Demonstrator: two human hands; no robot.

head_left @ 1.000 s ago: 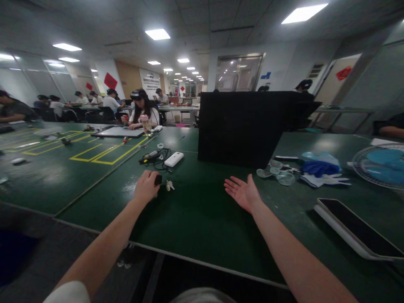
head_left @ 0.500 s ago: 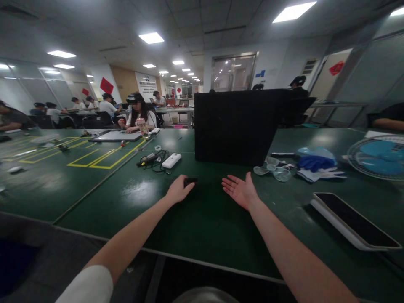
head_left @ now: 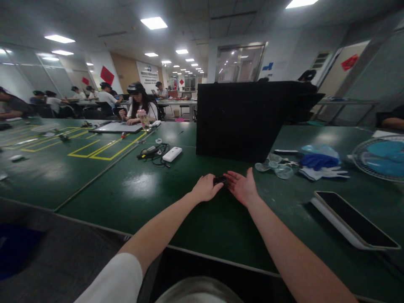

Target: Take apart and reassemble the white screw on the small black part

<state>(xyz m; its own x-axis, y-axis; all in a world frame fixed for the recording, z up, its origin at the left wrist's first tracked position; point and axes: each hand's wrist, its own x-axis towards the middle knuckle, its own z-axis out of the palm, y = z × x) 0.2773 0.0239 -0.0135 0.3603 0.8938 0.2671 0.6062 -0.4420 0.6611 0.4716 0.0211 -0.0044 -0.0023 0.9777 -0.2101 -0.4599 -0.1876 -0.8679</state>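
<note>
My left hand (head_left: 205,187) is closed on a small black object (head_left: 220,180), pinching its left end just above the dark green table (head_left: 132,189). The object's right end touches the fingertips of my right hand (head_left: 243,186), which lies palm up with its fingers spread and open. Both hands meet in front of a tall black box (head_left: 244,120) standing on the table.
A white power bank (head_left: 172,154) and a tangle of black cable (head_left: 153,151) lie to the left. Clear plastic cups (head_left: 274,167), blue and white gloves (head_left: 318,166), a fan (head_left: 380,158) and a tablet (head_left: 353,219) are on the right. People sit at far tables.
My left hand has carried the small black object rightward from the left side of the table to my open right hand, which stayed almost still.
</note>
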